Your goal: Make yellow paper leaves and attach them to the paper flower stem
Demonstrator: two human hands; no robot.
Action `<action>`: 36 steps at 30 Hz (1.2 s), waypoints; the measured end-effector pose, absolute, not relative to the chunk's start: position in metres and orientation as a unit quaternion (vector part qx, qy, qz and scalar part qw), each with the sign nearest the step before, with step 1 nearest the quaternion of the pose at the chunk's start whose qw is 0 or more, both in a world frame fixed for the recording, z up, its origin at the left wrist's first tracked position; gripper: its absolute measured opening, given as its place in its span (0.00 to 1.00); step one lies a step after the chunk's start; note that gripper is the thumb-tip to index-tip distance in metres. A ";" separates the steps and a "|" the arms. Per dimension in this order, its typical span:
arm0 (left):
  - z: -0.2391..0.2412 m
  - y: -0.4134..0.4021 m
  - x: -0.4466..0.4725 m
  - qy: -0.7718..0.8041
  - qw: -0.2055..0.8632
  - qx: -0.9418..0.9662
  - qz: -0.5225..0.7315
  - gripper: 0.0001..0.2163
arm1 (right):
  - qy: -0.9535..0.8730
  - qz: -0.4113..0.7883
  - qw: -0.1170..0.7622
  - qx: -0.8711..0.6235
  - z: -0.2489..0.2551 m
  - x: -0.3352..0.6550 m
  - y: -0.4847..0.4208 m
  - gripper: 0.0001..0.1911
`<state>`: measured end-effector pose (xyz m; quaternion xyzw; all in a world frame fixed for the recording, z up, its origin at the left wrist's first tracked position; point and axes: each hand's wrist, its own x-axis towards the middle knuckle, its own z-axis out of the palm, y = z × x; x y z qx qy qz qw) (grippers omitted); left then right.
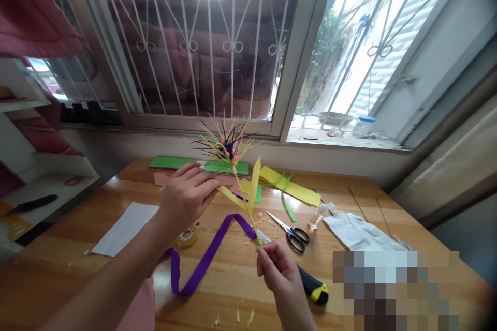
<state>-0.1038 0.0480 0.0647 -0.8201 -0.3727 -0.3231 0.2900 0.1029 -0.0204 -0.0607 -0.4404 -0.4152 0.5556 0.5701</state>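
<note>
My right hand (276, 266) pinches the lower end of a thin stick that carries a paper flower (227, 145) with purple and yellow spiky fringes. Two yellow paper leaves (253, 190) fan out from the stick below the flower head. My left hand (188, 194) reaches in from the left, fingers closed on the tip of the left yellow leaf. A long purple paper strip (205, 256) curls on the wooden table (77, 264) under both hands.
Black-handled scissors (292, 231), a yellow-and-black utility knife (312, 284), a roll of tape (187, 235) and a small glass bottle (316, 215) lie near. Green (174, 162), pink and yellow paper sheets (295, 190) lie by the window. A white sheet (124, 227) lies left, white fabric (357, 232) right.
</note>
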 end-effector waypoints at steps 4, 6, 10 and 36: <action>0.056 0.042 -0.101 -0.400 0.270 -0.791 -0.377 0.05 | -0.408 0.557 0.564 -0.453 -0.056 0.104 -0.023 0.19; 0.053 0.040 -0.100 -0.415 0.263 -0.772 -0.404 0.05 | -0.409 0.557 0.560 -0.457 -0.055 0.104 -0.023 0.19; 0.049 0.039 -0.099 -0.442 0.273 -0.742 -0.423 0.03 | -0.411 0.563 0.559 -0.450 -0.054 0.104 -0.024 0.19; 0.057 0.033 -0.097 -0.412 0.295 -0.761 -0.405 0.19 | -0.383 0.572 0.589 -0.422 -0.068 0.101 -0.021 0.18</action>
